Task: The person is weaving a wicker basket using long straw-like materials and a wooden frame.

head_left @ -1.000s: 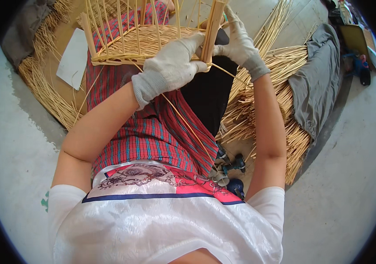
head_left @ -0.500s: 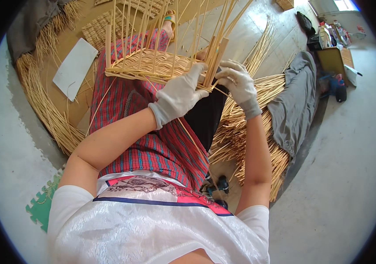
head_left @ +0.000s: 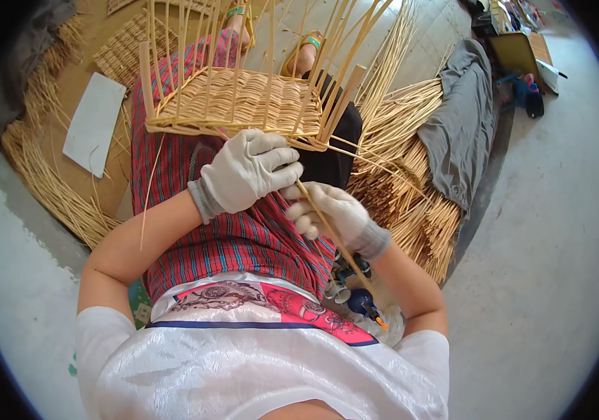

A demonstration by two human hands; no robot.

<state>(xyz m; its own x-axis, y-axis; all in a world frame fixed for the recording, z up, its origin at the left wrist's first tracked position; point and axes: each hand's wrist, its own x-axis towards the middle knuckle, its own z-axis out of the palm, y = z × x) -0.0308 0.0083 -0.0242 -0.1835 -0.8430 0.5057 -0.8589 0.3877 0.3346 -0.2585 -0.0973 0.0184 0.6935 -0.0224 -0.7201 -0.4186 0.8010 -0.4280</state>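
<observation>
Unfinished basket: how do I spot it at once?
Start from the red checked cloth over the lap. Over its far end is the pale wicker basket. Unlike the flat woven panel nearby, it has long stakes rising from its edges.

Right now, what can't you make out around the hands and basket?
All in the head view:
- Underside of the woven basket: faces away from the camera.
- Tops of some upright rods: cut off by the upper edge.
- Upper end of the strand: apparently hidden by the left hand's fingers.
- Whatever lies beneath the grey cloth: covered.
</observation>
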